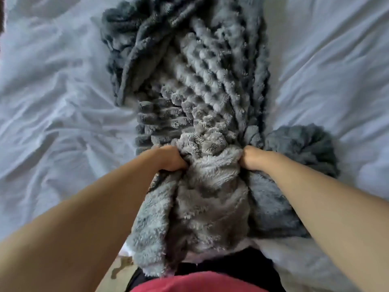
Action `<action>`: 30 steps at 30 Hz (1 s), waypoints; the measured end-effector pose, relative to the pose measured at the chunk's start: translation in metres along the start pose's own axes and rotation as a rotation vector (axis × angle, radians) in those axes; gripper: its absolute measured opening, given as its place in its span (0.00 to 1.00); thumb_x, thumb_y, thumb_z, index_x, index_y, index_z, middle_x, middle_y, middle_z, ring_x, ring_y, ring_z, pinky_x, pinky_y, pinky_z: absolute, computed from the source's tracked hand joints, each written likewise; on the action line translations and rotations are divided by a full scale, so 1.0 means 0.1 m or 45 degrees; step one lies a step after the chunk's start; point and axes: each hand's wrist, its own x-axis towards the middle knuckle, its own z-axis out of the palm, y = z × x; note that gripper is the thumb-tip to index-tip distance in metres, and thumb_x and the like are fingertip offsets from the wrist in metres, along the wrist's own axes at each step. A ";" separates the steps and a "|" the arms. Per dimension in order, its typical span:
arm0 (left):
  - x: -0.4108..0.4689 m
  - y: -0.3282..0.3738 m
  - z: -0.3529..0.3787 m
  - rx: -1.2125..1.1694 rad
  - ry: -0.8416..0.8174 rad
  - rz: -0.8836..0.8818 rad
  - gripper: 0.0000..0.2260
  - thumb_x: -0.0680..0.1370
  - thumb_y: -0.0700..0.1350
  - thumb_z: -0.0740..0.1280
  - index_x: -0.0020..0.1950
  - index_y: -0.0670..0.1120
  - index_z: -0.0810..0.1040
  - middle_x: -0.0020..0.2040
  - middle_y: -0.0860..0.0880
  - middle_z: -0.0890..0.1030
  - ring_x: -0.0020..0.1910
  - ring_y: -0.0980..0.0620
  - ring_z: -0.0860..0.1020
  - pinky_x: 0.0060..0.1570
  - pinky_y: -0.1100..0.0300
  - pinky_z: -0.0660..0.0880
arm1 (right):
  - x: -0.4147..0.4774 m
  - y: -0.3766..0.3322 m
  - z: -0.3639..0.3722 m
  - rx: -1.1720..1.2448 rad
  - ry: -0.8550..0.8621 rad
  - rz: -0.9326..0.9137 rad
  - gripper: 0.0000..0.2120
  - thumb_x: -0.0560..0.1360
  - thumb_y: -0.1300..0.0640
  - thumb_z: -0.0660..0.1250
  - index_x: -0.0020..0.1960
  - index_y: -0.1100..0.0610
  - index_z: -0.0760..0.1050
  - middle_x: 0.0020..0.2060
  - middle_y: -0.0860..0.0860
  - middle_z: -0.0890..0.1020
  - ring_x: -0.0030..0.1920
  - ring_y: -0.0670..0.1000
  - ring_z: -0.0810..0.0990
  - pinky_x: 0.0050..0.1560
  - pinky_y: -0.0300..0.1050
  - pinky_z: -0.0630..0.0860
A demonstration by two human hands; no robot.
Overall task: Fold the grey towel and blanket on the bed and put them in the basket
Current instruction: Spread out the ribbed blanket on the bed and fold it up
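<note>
The fingers of the left hand (171, 158) are curled tight and buried in the plush of the grey blanket (202, 98); only the knuckles show. The fingers of the right hand (255, 158) are clamped on the same bunch of fabric in the same way. The two fists sit level with each other, a gathered ridge of pile between them, near the near edge of the bed (52, 91). Both forearms are bare and run straight in from the lower corners of the view, with the wrists unbent.

From the fists the blanket extends away along the middle of the bed as a narrow, rumpled strip, bubble-textured side up, with a darker face turned over at its far left. Its near end hangs over the near edge of the bed, against the person's body. A darker grey plush mass (305, 144) lies just right of the right hand; whether it is part of the blanket cannot be told.

The bed carries a creased white sheet. A strip of pale floor (117, 268) shows below the near edge.
</note>
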 end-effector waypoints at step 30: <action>-6.11 0.86 -4.23 -0.637 2.649 0.875 0.21 0.69 0.54 0.74 0.58 0.48 0.78 0.51 0.44 0.82 0.50 0.44 0.79 0.46 0.58 0.71 | -6.59 -0.40 -3.80 0.185 2.867 -0.437 0.07 0.72 0.53 0.71 0.49 0.53 0.82 0.42 0.56 0.84 0.39 0.59 0.80 0.36 0.43 0.69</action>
